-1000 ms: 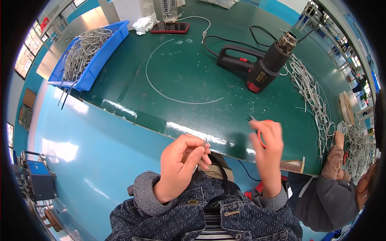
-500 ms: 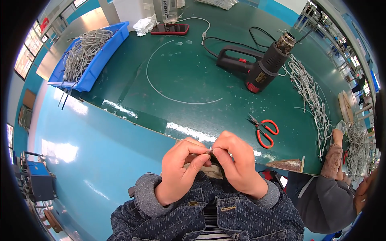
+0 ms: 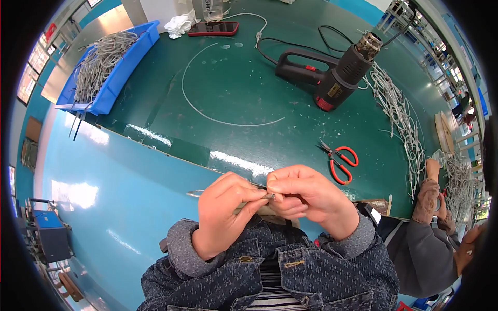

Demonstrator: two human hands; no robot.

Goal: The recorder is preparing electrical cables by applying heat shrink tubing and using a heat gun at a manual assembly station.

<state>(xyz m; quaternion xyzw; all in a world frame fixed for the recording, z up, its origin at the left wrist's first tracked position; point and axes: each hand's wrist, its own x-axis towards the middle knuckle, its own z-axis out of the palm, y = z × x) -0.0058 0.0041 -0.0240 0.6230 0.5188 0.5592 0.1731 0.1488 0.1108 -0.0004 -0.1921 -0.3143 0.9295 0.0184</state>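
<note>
Both my hands meet in front of my jacket at the table's near edge. My left hand is closed, its thumb and fingertips pinching the end of a thin grey cable. A bend of that cable sticks out to the left behind the hand. At the cable's tip, my right hand is closed too, thumb and forefinger pressed on the end; what exactly lies under these fingers is too small to make out. Closest to my right hand on the table lie red-handled scissors, blades pointing away to the left.
On the green table lie a black heat gun, a curved thin tube and a phone. A blue tray of cables stands far left. More cables lie right, by a co-worker's arm.
My right hand has rolled over, its fingers now lying sideways below the thumb. The cable's bend now shows left of my left hand. The whole view has shifted slightly.
</note>
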